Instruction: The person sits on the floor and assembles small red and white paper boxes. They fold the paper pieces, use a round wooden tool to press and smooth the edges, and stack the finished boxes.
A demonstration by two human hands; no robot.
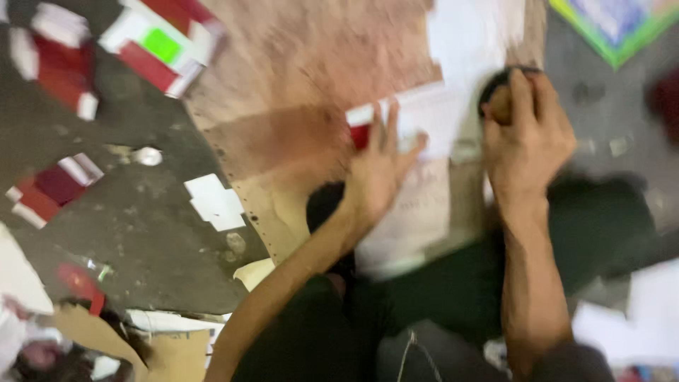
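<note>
A: We start at the right hand [527, 134]. Its grip is closed over a small dark round tool [498, 99] with a brownish centre, and it presses that down on the white paper sheets [431, 113].

B: And our left hand [375, 173]?

A: It lies flat with the fingers spread wide and holds nothing; the palm rests on the same white sheets, just left of the right hand. A red-and-white label [361, 127] shows beside its fingertips. The view is blurred, so we cannot tell more about the tool.

B: What carries the sheets?

A: A brown cardboard board [297, 85] with a row of small holes along its left edge; it lies on the grey floor [148, 219]. Our dark trousers [438, 297] fill the near side.

B: Further out?

A: On the far left lie red-and-white boxes [60, 49], one with a green patch [161, 44]. Another red-and-white piece [53, 187] lies to the left, with a white paper scrap [216, 201] between it and the board. At the far right sits a green-edged sheet [612, 28].
</note>
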